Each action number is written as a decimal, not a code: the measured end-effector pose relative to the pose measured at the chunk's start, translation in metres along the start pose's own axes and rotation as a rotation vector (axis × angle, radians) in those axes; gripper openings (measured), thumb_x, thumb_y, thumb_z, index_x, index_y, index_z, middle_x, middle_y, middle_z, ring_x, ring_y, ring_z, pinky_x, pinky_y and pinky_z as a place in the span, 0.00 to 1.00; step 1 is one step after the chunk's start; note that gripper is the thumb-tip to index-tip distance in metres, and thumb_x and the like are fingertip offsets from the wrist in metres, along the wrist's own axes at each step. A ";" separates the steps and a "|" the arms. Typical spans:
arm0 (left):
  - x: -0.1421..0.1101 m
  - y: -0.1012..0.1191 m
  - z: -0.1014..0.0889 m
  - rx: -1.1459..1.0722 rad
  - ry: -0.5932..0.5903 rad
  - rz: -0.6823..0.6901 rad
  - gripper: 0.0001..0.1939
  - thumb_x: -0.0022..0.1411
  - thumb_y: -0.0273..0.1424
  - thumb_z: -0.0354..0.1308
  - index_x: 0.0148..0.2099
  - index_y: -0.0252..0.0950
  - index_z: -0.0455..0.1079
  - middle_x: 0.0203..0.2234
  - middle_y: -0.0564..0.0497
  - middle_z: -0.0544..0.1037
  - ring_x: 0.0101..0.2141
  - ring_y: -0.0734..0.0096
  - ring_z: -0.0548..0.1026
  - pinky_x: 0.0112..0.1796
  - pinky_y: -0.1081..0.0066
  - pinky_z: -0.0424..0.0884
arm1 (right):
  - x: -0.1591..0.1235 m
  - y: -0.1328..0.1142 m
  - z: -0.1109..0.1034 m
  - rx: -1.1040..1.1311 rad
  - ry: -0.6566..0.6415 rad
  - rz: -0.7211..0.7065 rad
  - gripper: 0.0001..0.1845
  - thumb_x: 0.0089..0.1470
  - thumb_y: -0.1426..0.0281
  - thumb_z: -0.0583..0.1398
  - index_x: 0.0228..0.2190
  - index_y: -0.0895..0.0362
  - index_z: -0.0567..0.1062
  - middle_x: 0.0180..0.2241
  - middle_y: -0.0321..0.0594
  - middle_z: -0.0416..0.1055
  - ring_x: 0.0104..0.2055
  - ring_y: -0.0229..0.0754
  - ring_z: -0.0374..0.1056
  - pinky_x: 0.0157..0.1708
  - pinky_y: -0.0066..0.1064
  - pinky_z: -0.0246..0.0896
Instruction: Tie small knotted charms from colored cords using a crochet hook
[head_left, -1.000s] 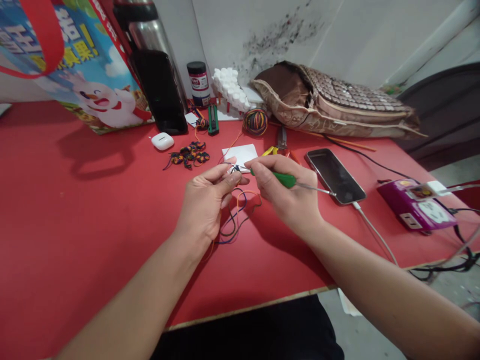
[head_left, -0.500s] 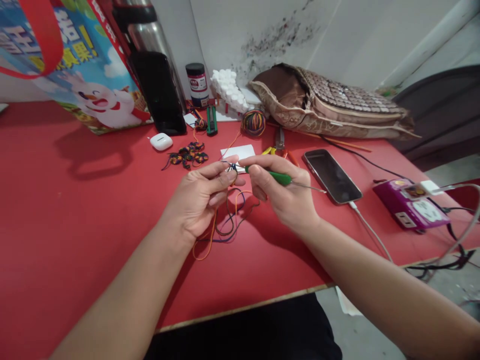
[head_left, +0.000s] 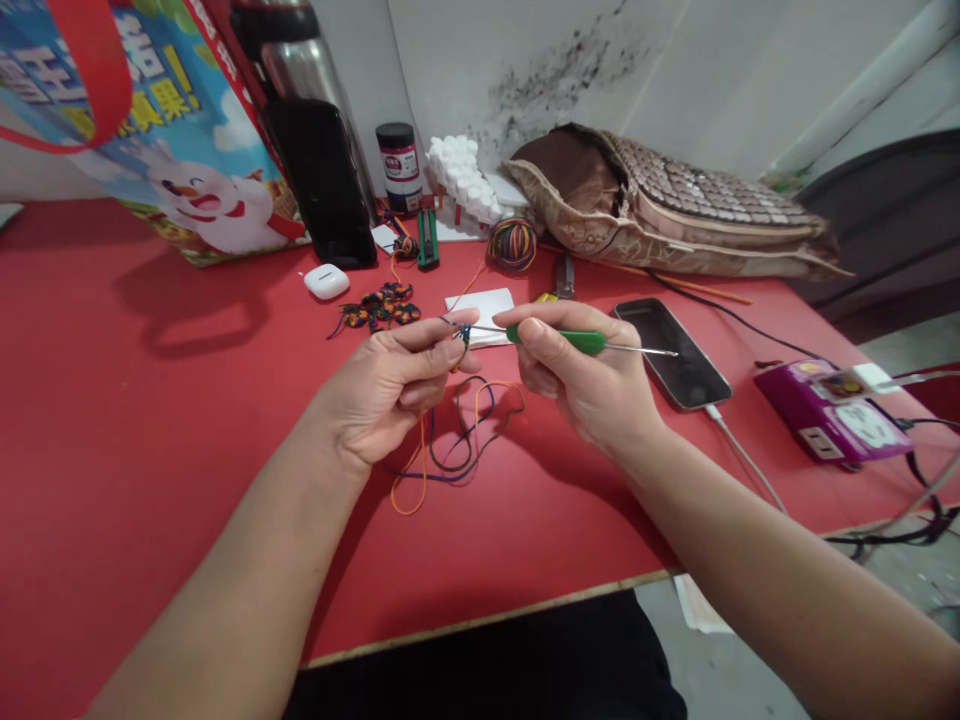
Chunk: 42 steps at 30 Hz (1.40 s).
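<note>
My left hand (head_left: 409, 375) pinches a small dark piece of crocheted cord (head_left: 465, 335) between thumb and fingers. In my right hand (head_left: 581, 365) is a crochet hook with a green handle (head_left: 570, 341), its thin metal shaft reaching left to the piece. A second metal end sticks out to the right of the handle. Loose loops of orange, blue and dark cord (head_left: 472, 440) hang below and lie on the table between my hands. Whether the hook's tip sits inside a stitch is too small to tell.
On the red table (head_left: 187, 480) are a multicoloured cord ball (head_left: 512, 245), crocheted pieces (head_left: 384, 306), a white earbud case (head_left: 327, 281), a green cutter (head_left: 427, 240) and white paper (head_left: 487, 302). A phone (head_left: 675, 355) and purple power box (head_left: 832, 410) trail cables at right.
My right hand has moved right with the hook, showing more of its shaft between the handle and the cord piece. My left hand keeps its pinch.
</note>
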<state>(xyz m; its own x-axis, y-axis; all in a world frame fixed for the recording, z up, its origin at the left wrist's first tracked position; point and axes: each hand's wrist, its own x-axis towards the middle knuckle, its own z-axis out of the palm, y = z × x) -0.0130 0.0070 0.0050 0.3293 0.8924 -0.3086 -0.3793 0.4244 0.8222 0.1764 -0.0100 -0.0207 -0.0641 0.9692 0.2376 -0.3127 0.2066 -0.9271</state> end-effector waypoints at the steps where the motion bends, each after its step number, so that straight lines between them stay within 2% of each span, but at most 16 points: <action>1: 0.000 0.001 -0.001 0.011 -0.010 -0.001 0.12 0.51 0.19 0.73 0.40 0.31 0.87 0.22 0.46 0.81 0.13 0.92 0.55 0.15 0.85 0.47 | 0.000 -0.001 0.000 -0.001 -0.007 -0.005 0.09 0.59 0.61 0.72 0.36 0.54 0.87 0.19 0.31 0.62 0.19 0.33 0.53 0.19 0.29 0.51; 9: -0.001 0.008 -0.010 0.126 -0.085 -0.035 0.12 0.50 0.23 0.76 0.40 0.34 0.87 0.22 0.47 0.80 0.15 0.89 0.52 0.16 0.80 0.42 | 0.000 -0.008 -0.006 -0.054 0.005 0.019 0.11 0.56 0.60 0.73 0.34 0.55 0.87 0.19 0.32 0.63 0.20 0.32 0.53 0.18 0.28 0.47; 12: -0.002 0.012 -0.013 0.148 -0.133 -0.069 0.15 0.48 0.24 0.77 0.41 0.33 0.87 0.18 0.51 0.75 0.16 0.88 0.53 0.17 0.80 0.42 | 0.000 -0.012 -0.010 -0.054 -0.014 0.031 0.10 0.56 0.62 0.72 0.32 0.57 0.87 0.18 0.31 0.62 0.19 0.31 0.51 0.18 0.27 0.45; 14: -0.004 0.014 -0.015 0.156 -0.180 -0.095 0.17 0.47 0.25 0.78 0.42 0.32 0.87 0.16 0.52 0.72 0.16 0.85 0.57 0.17 0.80 0.45 | 0.002 -0.017 -0.013 -0.036 -0.049 0.056 0.09 0.56 0.64 0.72 0.31 0.57 0.87 0.17 0.31 0.61 0.18 0.30 0.50 0.18 0.27 0.42; 18: -0.007 0.016 -0.019 0.164 -0.269 -0.148 0.16 0.48 0.26 0.77 0.42 0.31 0.87 0.18 0.47 0.76 0.21 0.75 0.72 0.21 0.78 0.59 | 0.006 -0.024 -0.019 0.019 -0.155 0.159 0.11 0.54 0.62 0.73 0.29 0.58 0.87 0.15 0.30 0.58 0.17 0.29 0.45 0.17 0.26 0.35; 21: -0.008 0.014 -0.018 0.163 -0.314 -0.152 0.14 0.49 0.25 0.77 0.41 0.30 0.87 0.19 0.46 0.77 0.22 0.73 0.74 0.22 0.77 0.62 | 0.008 -0.025 -0.019 0.086 -0.185 0.229 0.15 0.50 0.58 0.75 0.28 0.58 0.86 0.14 0.28 0.56 0.16 0.27 0.40 0.16 0.25 0.31; 25: -0.006 0.006 -0.011 0.161 -0.281 -0.097 0.13 0.48 0.25 0.77 0.39 0.33 0.88 0.21 0.43 0.81 0.20 0.75 0.71 0.19 0.78 0.54 | 0.008 -0.021 -0.014 0.156 -0.167 0.271 0.17 0.48 0.57 0.76 0.27 0.58 0.85 0.13 0.25 0.54 0.16 0.26 0.37 0.15 0.24 0.30; 27: -0.005 0.001 -0.005 0.144 -0.252 -0.041 0.12 0.49 0.25 0.77 0.39 0.33 0.88 0.21 0.44 0.81 0.16 0.83 0.62 0.18 0.78 0.48 | 0.007 -0.018 -0.011 0.168 -0.130 0.263 0.16 0.50 0.58 0.75 0.28 0.58 0.85 0.13 0.25 0.54 0.16 0.26 0.38 0.15 0.24 0.30; 29: -0.004 -0.003 0.001 0.120 -0.213 -0.002 0.13 0.50 0.24 0.77 0.40 0.34 0.88 0.21 0.44 0.82 0.15 0.87 0.58 0.17 0.80 0.45 | 0.005 -0.016 -0.009 0.163 -0.089 0.241 0.15 0.51 0.59 0.75 0.29 0.58 0.85 0.15 0.26 0.57 0.16 0.26 0.40 0.16 0.24 0.32; 33: -0.005 -0.006 0.010 0.079 -0.131 0.031 0.13 0.47 0.21 0.78 0.38 0.34 0.88 0.22 0.44 0.83 0.15 0.85 0.62 0.16 0.81 0.50 | 0.004 -0.015 -0.004 0.160 -0.032 0.196 0.14 0.51 0.60 0.75 0.31 0.58 0.85 0.17 0.28 0.61 0.16 0.26 0.44 0.16 0.24 0.35; 37: -0.006 -0.007 0.012 0.066 -0.111 0.004 0.10 0.47 0.22 0.78 0.34 0.32 0.87 0.21 0.44 0.83 0.14 0.86 0.61 0.15 0.82 0.51 | 0.003 -0.013 0.000 0.165 0.003 0.186 0.14 0.51 0.60 0.75 0.31 0.58 0.84 0.17 0.26 0.58 0.16 0.26 0.44 0.16 0.25 0.37; 42: -0.005 -0.010 0.012 0.085 -0.116 -0.011 0.09 0.46 0.22 0.78 0.34 0.33 0.87 0.21 0.44 0.83 0.15 0.85 0.62 0.15 0.81 0.52 | 0.002 -0.010 0.000 0.175 -0.011 0.231 0.15 0.51 0.59 0.75 0.30 0.59 0.84 0.16 0.28 0.60 0.16 0.26 0.45 0.16 0.24 0.37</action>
<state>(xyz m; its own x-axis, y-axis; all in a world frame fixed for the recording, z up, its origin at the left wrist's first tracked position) -0.0003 -0.0037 0.0044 0.4324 0.8618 -0.2652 -0.3015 0.4154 0.8582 0.1791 -0.0098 -0.0106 -0.1631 0.9862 0.0297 -0.4472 -0.0470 -0.8932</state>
